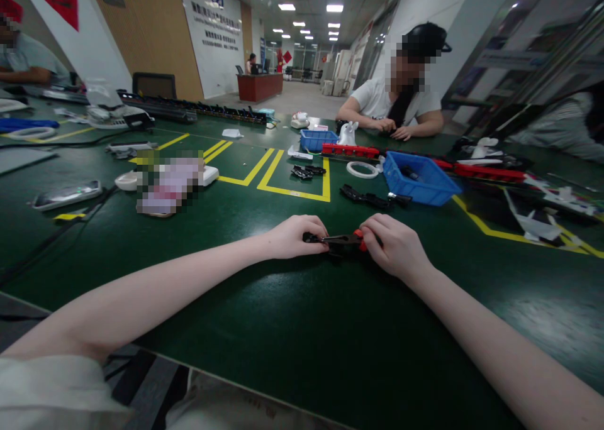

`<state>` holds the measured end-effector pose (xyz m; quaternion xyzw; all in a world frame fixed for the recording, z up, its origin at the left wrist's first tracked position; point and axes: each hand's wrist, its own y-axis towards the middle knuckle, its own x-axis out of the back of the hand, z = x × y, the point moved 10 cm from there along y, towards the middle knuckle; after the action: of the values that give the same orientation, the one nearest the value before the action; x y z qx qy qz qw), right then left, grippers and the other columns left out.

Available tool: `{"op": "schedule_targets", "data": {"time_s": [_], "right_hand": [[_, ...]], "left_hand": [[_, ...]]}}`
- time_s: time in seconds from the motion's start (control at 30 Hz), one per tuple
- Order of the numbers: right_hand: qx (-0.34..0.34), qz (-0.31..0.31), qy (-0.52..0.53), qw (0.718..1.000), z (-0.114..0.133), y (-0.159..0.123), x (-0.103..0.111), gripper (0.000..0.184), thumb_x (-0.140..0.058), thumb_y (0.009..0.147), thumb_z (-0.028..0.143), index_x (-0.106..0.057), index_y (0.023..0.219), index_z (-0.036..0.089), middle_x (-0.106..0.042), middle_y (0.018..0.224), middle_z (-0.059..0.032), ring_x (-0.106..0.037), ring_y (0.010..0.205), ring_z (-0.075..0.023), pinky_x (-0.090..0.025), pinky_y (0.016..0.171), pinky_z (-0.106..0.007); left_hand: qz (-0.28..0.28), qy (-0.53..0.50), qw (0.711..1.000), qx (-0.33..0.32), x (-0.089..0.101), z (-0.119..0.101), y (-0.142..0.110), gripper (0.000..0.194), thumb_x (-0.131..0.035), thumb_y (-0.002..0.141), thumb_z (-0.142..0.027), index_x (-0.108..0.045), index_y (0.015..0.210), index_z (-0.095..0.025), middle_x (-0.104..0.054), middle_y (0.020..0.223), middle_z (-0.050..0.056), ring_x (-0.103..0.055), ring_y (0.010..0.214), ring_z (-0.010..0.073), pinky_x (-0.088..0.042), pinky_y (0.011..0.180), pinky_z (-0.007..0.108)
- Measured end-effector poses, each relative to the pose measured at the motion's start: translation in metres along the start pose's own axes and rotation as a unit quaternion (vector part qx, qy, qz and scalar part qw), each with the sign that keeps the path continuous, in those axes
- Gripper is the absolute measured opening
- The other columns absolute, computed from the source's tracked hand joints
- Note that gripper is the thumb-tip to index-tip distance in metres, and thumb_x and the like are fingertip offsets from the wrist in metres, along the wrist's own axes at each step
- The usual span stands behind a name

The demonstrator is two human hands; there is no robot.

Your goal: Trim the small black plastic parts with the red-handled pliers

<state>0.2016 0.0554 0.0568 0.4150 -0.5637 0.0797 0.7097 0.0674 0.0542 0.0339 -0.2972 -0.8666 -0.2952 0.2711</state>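
Close in front of me over the green table, my right hand is closed round the red handles of a pair of pliers. The dark jaws point left, towards my left hand. That hand pinches a small black part, and the plier tips meet it at the fingers. Fingers hide much of the part, so its exact kind does not show. Beyond my hands, several black pieces lie on the table, and more black pieces rest inside a yellow-taped outline.
Right of centre stands a blue bin holding dark parts, with a white ring beside it. A smaller blue bin is farther back. Left lie a phone and a silvery device. A person sits across the table.
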Motion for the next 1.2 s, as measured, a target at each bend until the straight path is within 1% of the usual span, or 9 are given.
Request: {"op": "schedule_targets", "data": {"time_s": [0.17,0.33,0.43,0.6,0.73,0.9,1.1,1.2], "right_hand": [[0.005,0.003,0.002,1.0,0.0,0.0,-0.001,0.032,-0.036,0.097,0.027,-0.062,0.079,0.02,-0.065,0.083,-0.0087,-0.059,0.074,-0.0206,-0.045,0.067,-0.035],[0.002,0.003,-0.002,1.0,-0.005,-0.002,0.001,0.032,-0.036,0.097,0.027,-0.062,0.08,0.02,-0.065,0.084,-0.0088,-0.059,0.075,-0.0208,-0.045,0.067,-0.035],[-0.002,0.002,-0.006,1.0,-0.009,-0.003,0.002,0.034,-0.034,0.098,0.028,-0.061,0.079,0.02,-0.065,0.083,-0.0089,-0.06,0.075,-0.0209,-0.045,0.067,-0.035],[0.002,0.008,-0.009,1.0,-0.008,-0.004,0.002,0.033,-0.035,0.098,0.028,-0.061,0.08,0.019,-0.065,0.084,-0.0091,-0.059,0.073,-0.0203,-0.044,0.066,-0.034],[0.009,0.015,-0.009,1.0,-0.006,-0.004,0.001,0.032,-0.036,0.098,0.027,-0.062,0.08,0.018,-0.065,0.083,-0.0088,-0.059,0.073,-0.0198,-0.044,0.065,-0.033],[0.015,0.02,-0.013,1.0,-0.005,-0.004,-0.002,0.033,-0.036,0.098,0.027,-0.062,0.08,0.018,-0.065,0.083,-0.009,-0.059,0.073,-0.0196,-0.044,0.065,-0.033],[0.02,0.021,-0.019,0.999,-0.006,-0.004,-0.003,0.032,-0.037,0.098,0.027,-0.061,0.08,0.018,-0.064,0.082,-0.0083,-0.058,0.072,-0.0189,-0.043,0.064,-0.032],[0.023,0.021,-0.022,0.999,-0.006,-0.004,-0.003,0.032,-0.037,0.098,0.027,-0.061,0.08,0.018,-0.064,0.081,-0.0082,-0.058,0.071,-0.0187,-0.042,0.064,-0.032]], "left_hand": [[0.013,0.011,1.0,0.005,-0.001,-0.002,0.0,0.008,-0.069,0.088,-0.021,-0.074,0.087,-0.014,-0.067,0.103,0.008,-0.065,0.094,0.0187,-0.051,0.088,0.034],[0.007,0.006,1.0,0.005,0.001,-0.002,-0.002,0.007,-0.068,0.088,-0.019,-0.073,0.087,-0.014,-0.067,0.104,0.007,-0.065,0.094,0.0173,-0.052,0.089,0.034],[0.007,-0.003,1.0,-0.002,0.002,-0.001,-0.004,0.007,-0.068,0.089,-0.02,-0.073,0.091,-0.015,-0.066,0.107,0.008,-0.065,0.098,0.0174,-0.051,0.092,0.034],[0.019,-0.007,1.0,-0.015,0.002,-0.001,-0.007,0.016,-0.073,0.086,-0.023,-0.072,0.1,-0.016,-0.065,0.115,0.009,-0.064,0.106,0.0197,-0.05,0.097,0.037],[0.026,-0.004,0.999,-0.021,0.001,-0.002,-0.009,0.022,-0.076,0.084,-0.022,-0.071,0.104,-0.015,-0.065,0.117,0.01,-0.064,0.108,0.0206,-0.05,0.097,0.037],[0.034,0.009,0.999,-0.02,0.0,-0.002,-0.008,0.015,-0.072,0.087,-0.021,-0.072,0.1,-0.015,-0.067,0.115,0.01,-0.064,0.107,0.0202,-0.05,0.096,0.037],[0.011,0.005,1.0,-0.024,0.003,-0.002,-0.008,0.015,-0.075,0.084,-0.021,-0.071,0.097,-0.014,-0.07,0.112,0.009,-0.067,0.105,0.0192,-0.051,0.095,0.035],[0.01,0.004,1.0,-0.019,0.003,0.0,-0.009,0.014,-0.075,0.084,-0.023,-0.071,0.094,-0.014,-0.07,0.113,0.009,-0.067,0.105,0.0193,-0.052,0.094,0.035]]}}
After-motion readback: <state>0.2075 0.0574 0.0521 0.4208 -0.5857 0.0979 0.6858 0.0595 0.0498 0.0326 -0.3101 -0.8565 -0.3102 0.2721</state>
